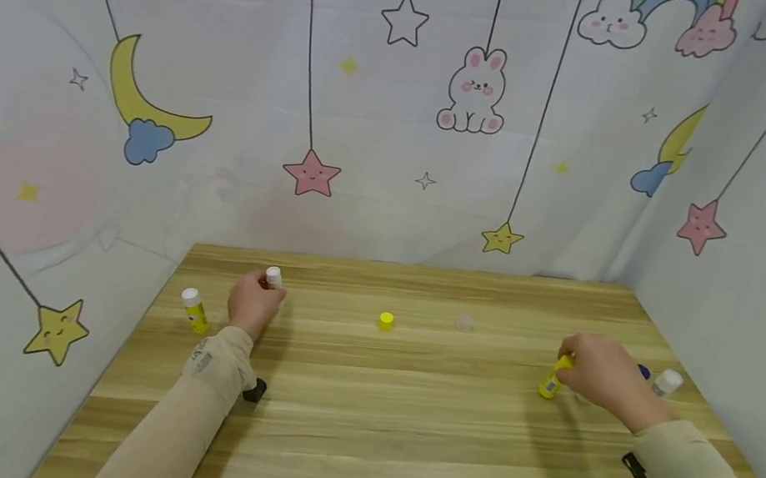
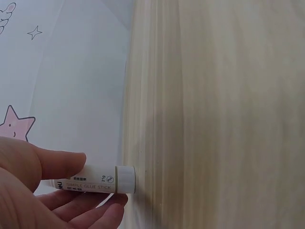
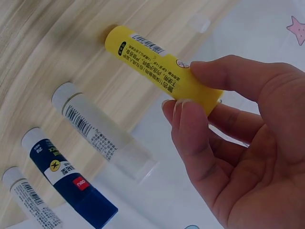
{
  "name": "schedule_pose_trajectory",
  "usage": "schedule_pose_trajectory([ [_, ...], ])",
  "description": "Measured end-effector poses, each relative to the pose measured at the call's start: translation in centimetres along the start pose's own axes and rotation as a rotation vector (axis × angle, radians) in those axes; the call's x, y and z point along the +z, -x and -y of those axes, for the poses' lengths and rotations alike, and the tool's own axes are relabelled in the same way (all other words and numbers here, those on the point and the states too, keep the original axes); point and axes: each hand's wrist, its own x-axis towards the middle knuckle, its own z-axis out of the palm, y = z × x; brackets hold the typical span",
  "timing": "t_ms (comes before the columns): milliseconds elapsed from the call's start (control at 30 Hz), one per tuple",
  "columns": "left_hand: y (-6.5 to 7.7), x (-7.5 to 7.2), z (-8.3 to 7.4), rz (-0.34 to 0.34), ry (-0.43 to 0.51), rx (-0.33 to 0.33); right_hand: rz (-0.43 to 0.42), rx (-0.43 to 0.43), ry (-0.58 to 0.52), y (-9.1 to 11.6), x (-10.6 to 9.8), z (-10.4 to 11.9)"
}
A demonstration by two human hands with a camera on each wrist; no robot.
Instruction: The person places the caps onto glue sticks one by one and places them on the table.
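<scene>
My left hand (image 1: 254, 304) pinches a white glue stick (image 2: 90, 181) between thumb and fingers, near the table's back left; its printed label faces the left wrist camera. Left of that hand, a yellow glue stick (image 1: 196, 312) with a white top stands on the table. At the right side, my right hand (image 1: 600, 373) grips the upper end of a yellow glue stick (image 3: 152, 67), its lower end at the tabletop. Beside it, in the right wrist view, stand a translucent glue stick (image 3: 102, 131), a dark blue glue stick (image 3: 69, 179) and a smaller whitish glue stick (image 3: 31, 202).
A loose yellow cap (image 1: 386, 322) and a clear cap (image 1: 464, 323) lie toward the back of the wooden table (image 1: 394, 444). Patterned cloth (image 1: 386, 130) hangs behind and on both sides. Small black pieces (image 1: 254, 391) show beside both sleeves.
</scene>
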Motion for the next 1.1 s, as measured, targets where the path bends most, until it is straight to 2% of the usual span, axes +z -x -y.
schedule_pose_trajectory([
  [433,0.1,-0.2,-0.4,-0.020,-0.001,0.035,0.000,0.029,0.021,-0.1,0.4,-1.2],
  [800,0.9,-0.1,-1.9,-0.045,0.005,0.071,-0.002,0.039,0.044,0.1,-0.4,-1.1],
  [967,1.4,0.1,-2.6,-0.049,0.029,0.099,-0.063,0.067,0.120,-0.3,-1.1,-0.4],
  [1100,1.9,0.1,-3.1,-0.052,0.032,0.124,-0.147,0.065,0.154,-1.1,-1.9,1.5],
])
